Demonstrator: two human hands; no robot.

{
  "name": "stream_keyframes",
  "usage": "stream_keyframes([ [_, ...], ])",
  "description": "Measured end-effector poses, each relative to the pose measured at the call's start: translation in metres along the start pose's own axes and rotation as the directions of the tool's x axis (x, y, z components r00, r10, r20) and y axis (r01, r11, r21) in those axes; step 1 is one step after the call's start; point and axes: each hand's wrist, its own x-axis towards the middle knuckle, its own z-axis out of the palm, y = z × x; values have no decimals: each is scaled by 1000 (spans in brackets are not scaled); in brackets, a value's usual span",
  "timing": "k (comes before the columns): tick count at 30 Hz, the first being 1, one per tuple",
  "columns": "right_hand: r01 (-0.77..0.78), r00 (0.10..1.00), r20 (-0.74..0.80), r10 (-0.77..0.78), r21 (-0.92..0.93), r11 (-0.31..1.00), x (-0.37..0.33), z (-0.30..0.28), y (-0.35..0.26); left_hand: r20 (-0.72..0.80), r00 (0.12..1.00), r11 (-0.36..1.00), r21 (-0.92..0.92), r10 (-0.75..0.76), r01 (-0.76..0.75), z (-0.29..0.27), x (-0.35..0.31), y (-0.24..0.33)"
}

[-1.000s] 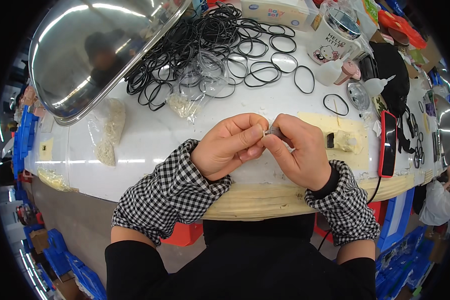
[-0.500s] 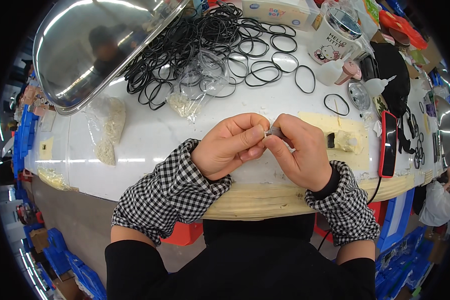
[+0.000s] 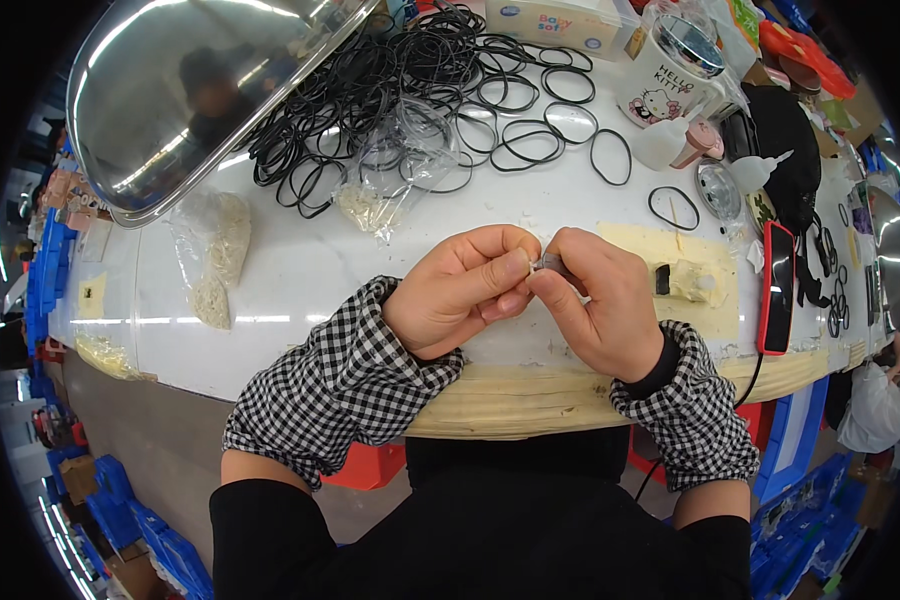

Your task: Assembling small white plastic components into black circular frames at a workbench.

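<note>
My left hand (image 3: pixel 458 290) is closed in a pinch, its thumb and forefinger meeting at a tiny pale piece (image 3: pixel 535 266) over the table's front part. Fingertip to fingertip with it, my right hand (image 3: pixel 602 298) grips a small grey object (image 3: pixel 553 264), mostly hidden by the fingers, so its kind does not show. Beyond my hands lies a clear bag (image 3: pixel 375 205) of small cream pieces. Farther left sits another clear bag (image 3: pixel 213 255) with similar pieces. A yellow taped patch (image 3: pixel 692 285) on the table, bearing a dark block, is just right of my right hand.
A big heap of black rubber rings (image 3: pixel 370 100) covers the far side, beside a shiny metal bowl (image 3: pixel 210 90). At the right are a white mug (image 3: pixel 660 85), a red-cased phone (image 3: pixel 776 290) with a cable, and a black bag (image 3: pixel 785 150). Wooden edging (image 3: pixel 520 400) runs along the front.
</note>
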Motion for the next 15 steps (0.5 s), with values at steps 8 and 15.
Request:
stream_keyframes([
  [8,-114,987,113,115,-13,993,1,-5,5,-269,961,996,-48,65,-81,3,3,10],
  [15,0,920,391,33,-84,996,-6,-1,10,-434,890,946,-206,142,-252,-19,3,17],
])
